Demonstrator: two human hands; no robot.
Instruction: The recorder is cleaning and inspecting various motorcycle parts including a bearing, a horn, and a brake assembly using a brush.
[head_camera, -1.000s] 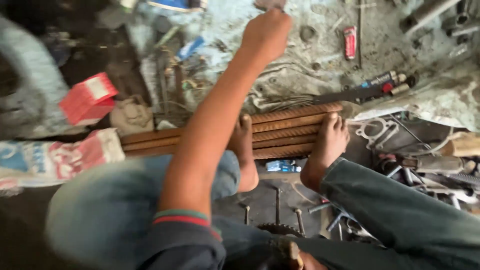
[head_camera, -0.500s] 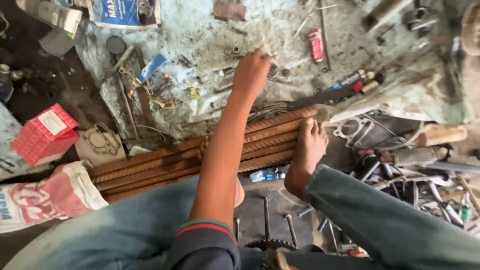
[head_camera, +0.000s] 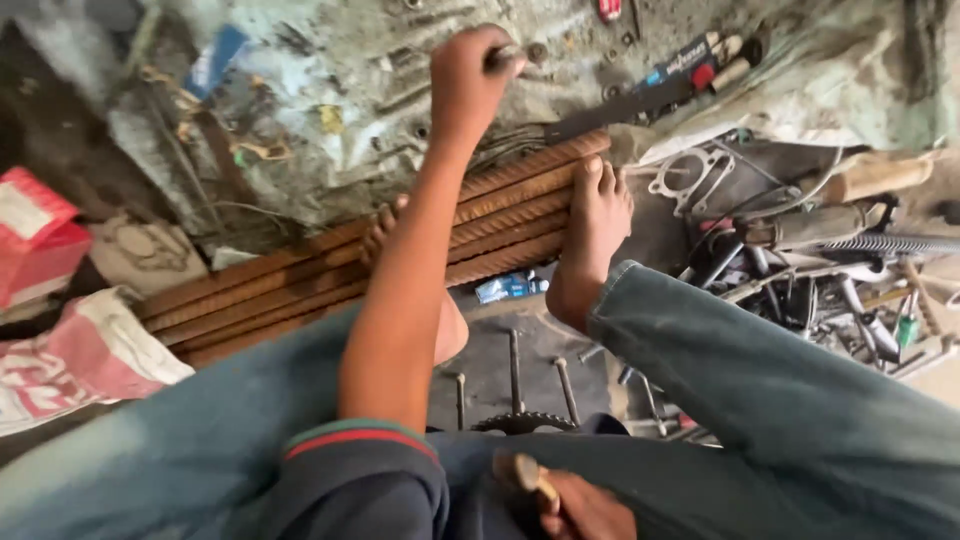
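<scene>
Where rebar bundle (head_camera: 400, 260) lies, scattered tools (head_camera: 830, 290).

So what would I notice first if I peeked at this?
Probably the long bare arm reaching up the middle, its left hand closed on a small metal piece over the dusty floor. Next, the rusty ribbed bars lying across the middle with a bare foot on them. At the bottom edge, the right hand grips a wooden handle.

We see ribbed, rusty steel rebar (head_camera: 400, 250) and a matt denim trouser leg (head_camera: 780, 400). Gasket (head_camera: 690, 175) looks thin bare metal. Ground sheet (head_camera: 330, 110) looks grimy, rough cloth.
</scene>
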